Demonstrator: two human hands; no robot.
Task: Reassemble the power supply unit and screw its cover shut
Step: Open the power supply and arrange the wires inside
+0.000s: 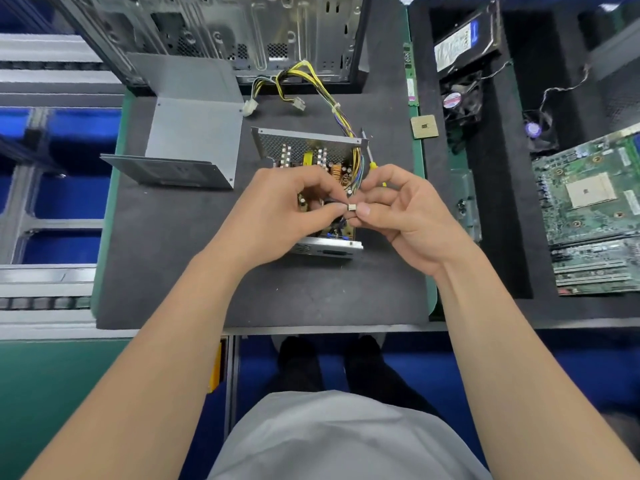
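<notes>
The open power supply unit (304, 147) sits mid-mat, its circuit board and perforated back wall exposed. Above it, both hands meet over the board. My left hand (280, 206) and my right hand (401, 206) pinch a small white connector (352, 207) between thumb and fingertips, with thin dark wires trailing down from it. The grey bent metal cover (194, 133) lies off the unit to the left. A yellow-handled screwdriver (372, 161) lies at the unit's right side, partly behind my right hand. The yellow and black cable bundle (311, 81) runs back from the unit.
An empty computer case (225, 32) stands at the back. On the right lie a RAM stick (411, 77), a CPU chip (424, 126), a hard drive (464, 39), two fans (462, 98) and a green motherboard (588, 209). The dark mat (277, 292) reaches to the front edge.
</notes>
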